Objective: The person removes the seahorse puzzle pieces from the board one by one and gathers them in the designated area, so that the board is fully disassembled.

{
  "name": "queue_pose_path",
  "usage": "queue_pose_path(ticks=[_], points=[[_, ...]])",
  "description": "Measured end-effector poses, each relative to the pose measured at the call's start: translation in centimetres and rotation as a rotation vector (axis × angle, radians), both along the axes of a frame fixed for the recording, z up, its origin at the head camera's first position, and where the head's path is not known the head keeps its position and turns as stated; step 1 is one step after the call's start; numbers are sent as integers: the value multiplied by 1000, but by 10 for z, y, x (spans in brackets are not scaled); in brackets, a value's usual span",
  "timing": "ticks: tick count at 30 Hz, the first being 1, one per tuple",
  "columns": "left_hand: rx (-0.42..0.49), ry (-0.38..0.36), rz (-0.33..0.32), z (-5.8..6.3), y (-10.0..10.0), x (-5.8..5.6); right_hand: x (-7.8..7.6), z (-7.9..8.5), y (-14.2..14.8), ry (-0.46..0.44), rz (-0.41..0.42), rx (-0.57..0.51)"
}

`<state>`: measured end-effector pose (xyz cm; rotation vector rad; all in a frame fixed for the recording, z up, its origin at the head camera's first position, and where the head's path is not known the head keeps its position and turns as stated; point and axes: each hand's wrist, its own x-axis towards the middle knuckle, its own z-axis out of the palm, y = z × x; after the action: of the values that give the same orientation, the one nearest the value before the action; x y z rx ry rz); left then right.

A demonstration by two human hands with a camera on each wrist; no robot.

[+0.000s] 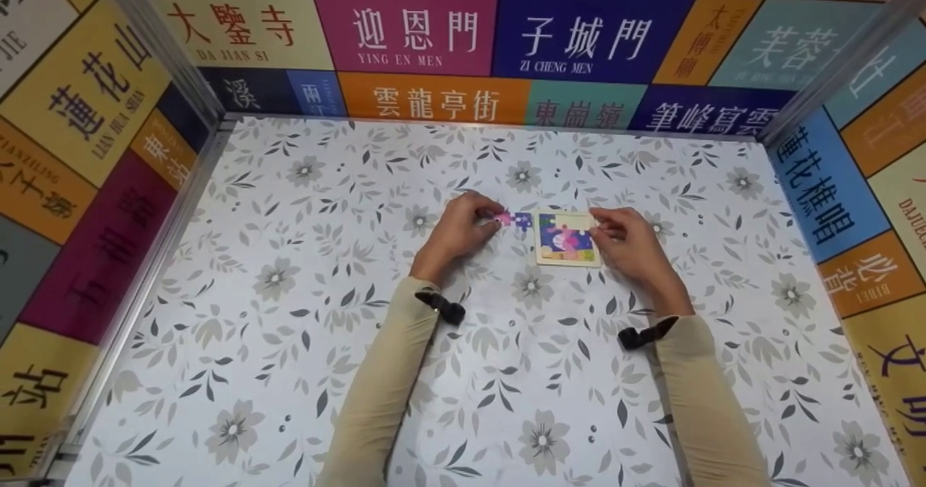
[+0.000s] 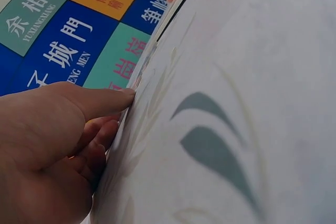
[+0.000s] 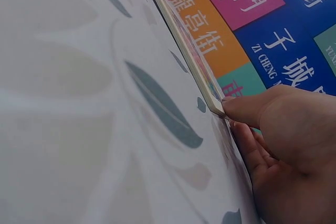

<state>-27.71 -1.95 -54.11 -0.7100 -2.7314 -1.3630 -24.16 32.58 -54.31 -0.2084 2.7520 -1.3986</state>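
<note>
A small square jigsaw tray (image 1: 537, 244) with a pale rim lies flat on the table, partly filled with purple, pink and yellow pieces. Its upper right part shows bare pale backing. Just left of the tray lie a purple jigsaw piece (image 1: 521, 220) and a pink jigsaw piece (image 1: 505, 218). My left hand (image 1: 461, 228) has its thumb and forefinger at the pink piece, pinching its left end. On the other side, my right hand (image 1: 628, 244) holds the tray's right edge. The right wrist view shows the thumb (image 3: 247, 107) against the tray's corner.
A white floral cloth (image 1: 289, 357) covers the table. Panels with Chinese lettering (image 1: 416, 31) stand along the back and both sides, with a metal rail (image 1: 155, 255) at the left edge. Dark camera straps (image 1: 450, 312) sit on both wrists.
</note>
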Motion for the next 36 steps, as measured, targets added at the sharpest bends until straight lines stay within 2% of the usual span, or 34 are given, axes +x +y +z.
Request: queue_pose_path(ticks=[9,14,19,20,21,27,28,31,36], points=[[-7,-54,-16,0,0,-1,0,-1,2,7,3,6],[-2,-3,-13,4,12,0,1,-2,3,35,13,-3],[-17,13,-38,8,32,5,2,-4,3,45,14,8],[-28,23,-44,8,36,5,3,-4,3,41,12,10],[-37,44,-48,1,40,2,3,-4,3,38,11,12],[-132,115,-40,-1,58,3,3,-3,2,33,9,10],[-156,117,-32,6,60,7,2,-3,2,33,8,10],[-228,137,11,11,66,7,2,-2,2,33,5,8],[-341,114,64,17,72,7,1,-1,1,27,2,25]])
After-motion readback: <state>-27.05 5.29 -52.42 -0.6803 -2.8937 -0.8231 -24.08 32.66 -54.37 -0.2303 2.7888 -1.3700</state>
